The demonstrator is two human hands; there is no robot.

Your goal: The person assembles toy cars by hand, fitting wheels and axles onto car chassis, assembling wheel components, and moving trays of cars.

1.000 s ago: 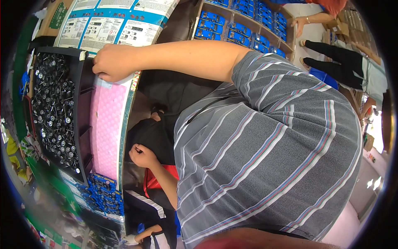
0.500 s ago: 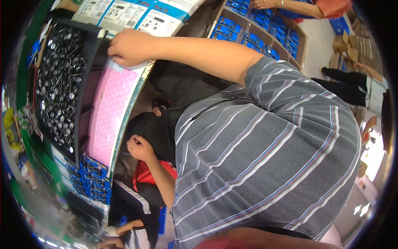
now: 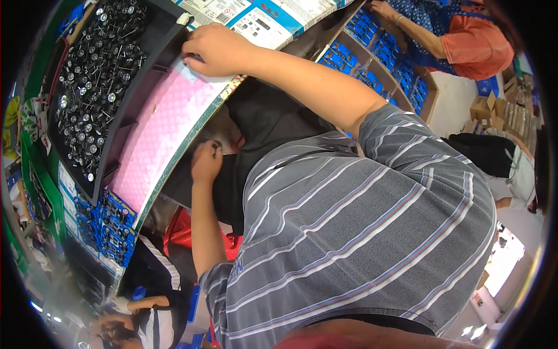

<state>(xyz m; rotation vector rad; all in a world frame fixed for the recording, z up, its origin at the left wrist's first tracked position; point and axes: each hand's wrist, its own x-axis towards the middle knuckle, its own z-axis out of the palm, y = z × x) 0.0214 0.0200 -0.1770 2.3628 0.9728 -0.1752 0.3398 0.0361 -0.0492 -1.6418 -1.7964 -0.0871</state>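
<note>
My right hand (image 3: 218, 51) rests at the table edge beside the corner of a black bin (image 3: 152, 78), its fingers curled down over a small pale clear strip (image 3: 189, 72). What those fingers hold, if anything, is hidden. Lower down, just off the table edge and in front of my dark lap, my left hand (image 3: 206, 161) is closed in a pinch on a small dark part (image 3: 217, 145) too small to name. Many black parts with shiny round heads and thin pins (image 3: 96, 87) fill the bin. Pink bubble wrap (image 3: 157, 139) covers the table between the bin and the edge.
Blue packs of black parts (image 3: 110, 230) lie at the table's lower end. Printed cardboard (image 3: 256, 20) lies beyond my right hand. A divided box (image 3: 366, 61) holds more blue packs, near a co-worker in an orange top (image 3: 479, 49). Another person (image 3: 154, 320) sits at lower left.
My left hand has moved up along the table edge, closer to my right hand. The whole view has shifted, and more of the co-worker in orange shows. My right hand stays by the bin corner.
</note>
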